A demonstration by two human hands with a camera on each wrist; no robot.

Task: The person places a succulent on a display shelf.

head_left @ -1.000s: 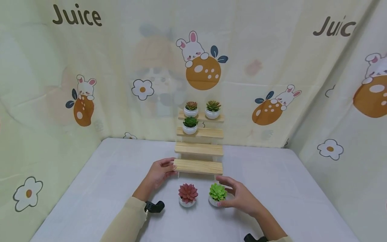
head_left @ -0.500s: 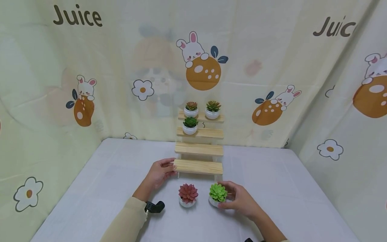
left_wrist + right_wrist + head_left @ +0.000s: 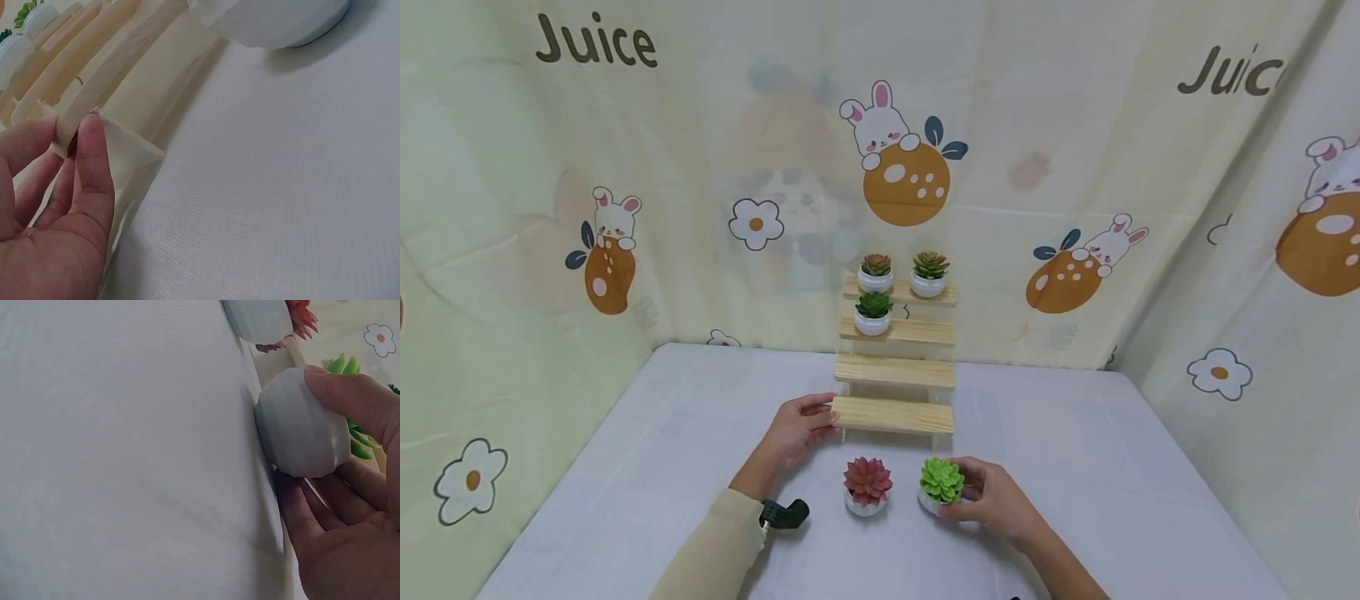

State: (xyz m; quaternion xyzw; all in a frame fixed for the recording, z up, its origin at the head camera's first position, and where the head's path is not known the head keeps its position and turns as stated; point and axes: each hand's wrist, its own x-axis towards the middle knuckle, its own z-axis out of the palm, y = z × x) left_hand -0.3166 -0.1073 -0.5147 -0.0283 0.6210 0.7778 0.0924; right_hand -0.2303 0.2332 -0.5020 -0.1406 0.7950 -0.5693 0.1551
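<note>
My left hand [image 3: 796, 429] pinches the left end of the lowest board of a stepped wooden shelf [image 3: 895, 415]. The left wrist view shows thumb and fingers on that board end [image 3: 78, 119]. With my right hand [image 3: 1000, 502] I hold the white pot [image 3: 303, 425] of a bright green potted succulent [image 3: 942, 481], which stands on the table in front of the shelf. The thumb lies on one side of the pot and fingers on the other. To its left, untouched, stands a red potted succulent [image 3: 867, 485].
Two potted succulents, one reddish-brown [image 3: 876, 271] and one green-brown [image 3: 929, 273], sit on the top board. A dark green one [image 3: 873, 312] stands on the board below, at the left. A printed curtain [image 3: 700, 167] hangs behind the white table [image 3: 700, 400].
My right hand's fingers have closed in around the green succulent's pot. My left hand stays on the board's end.
</note>
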